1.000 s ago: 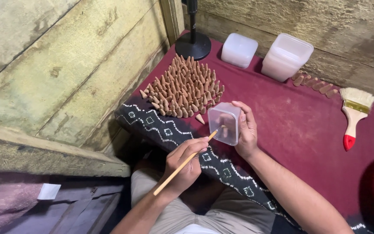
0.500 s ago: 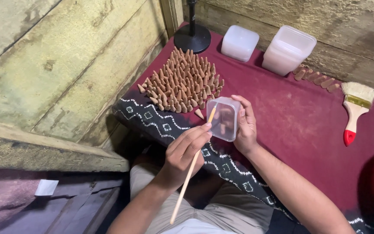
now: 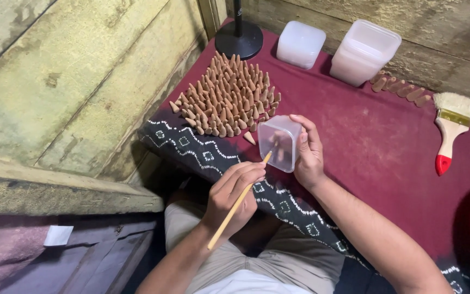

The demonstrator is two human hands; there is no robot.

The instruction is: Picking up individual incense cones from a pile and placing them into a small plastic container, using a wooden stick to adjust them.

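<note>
Right hand point(image 3: 307, 155) grips a small clear tub point(image 3: 279, 142), tilted on its side just below the cluster of cones point(image 3: 227, 98). Left hand point(image 3: 234, 196) pinches a thin stick point(image 3: 239, 202); since the earlier frames its tip has swung up to the tub's mouth, suggesting contents are being worked inside. Brush point(image 3: 450, 128) lies well right of the tub, untouched

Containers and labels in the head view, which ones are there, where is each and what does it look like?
Small clear tub: square plastic, held in the right hand, stick from the left hand poking in.
Frosted tub: square, white, at the back.
Stacked tubs: square, white, beside it.
White paper slip: lower left, small rectangle.
</note>
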